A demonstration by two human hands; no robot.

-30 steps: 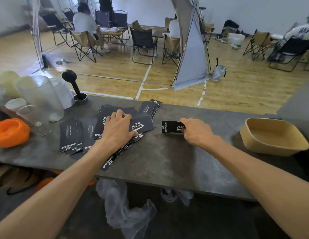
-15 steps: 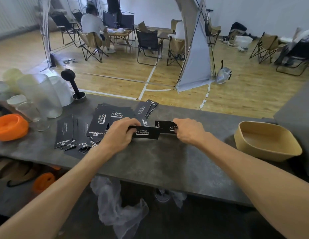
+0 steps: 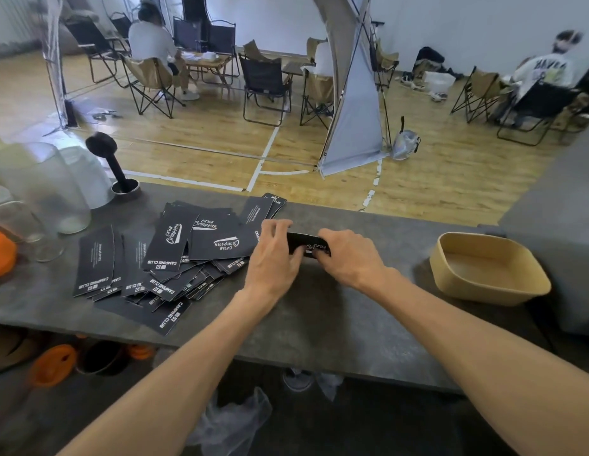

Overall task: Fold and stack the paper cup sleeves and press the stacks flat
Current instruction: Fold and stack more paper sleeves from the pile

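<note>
1. Sleeves are the work here: one folded black paper cup sleeve point(image 3: 307, 242) is held between both hands just above the grey table point(image 3: 319, 317), right of the loose pile of flat sleeves point(image 3: 174, 255).
2. Left hand point(image 3: 273, 255) grips the sleeve's left end, fingers curled over its far edge and the thumb on the near side. Right hand point(image 3: 349, 255) pinches the right end, fingers curled round it; the white lettering shows just beside those fingers.
3. Whether one sleeve or two nested ones sit in this grip cannot be told, since the hands cover most of it.
4. Orientation: the held sleeve's long axis runs left to right across the view, roughly along the table's front edge, its face tilted up toward the camera. The pile's sleeves mostly lie with their long axes running away from the person, fanned and overlapping at different angles.
5. Risk, as a judgement: springy card may reopen if either pinch relaxes before it is pressed down, leaving a bulging fold rather than a flat one.
6. Risk: uneven pressure from the two hands could skew the crease, so later stacking would lean.
7. Risk: the left forearm passes close over the pile's right edge; a sweep could scatter those sleeves or nudge the nearest ones off the table's front.
8. A tan tray point(image 3: 487, 291) sits well apart to the right.
</note>
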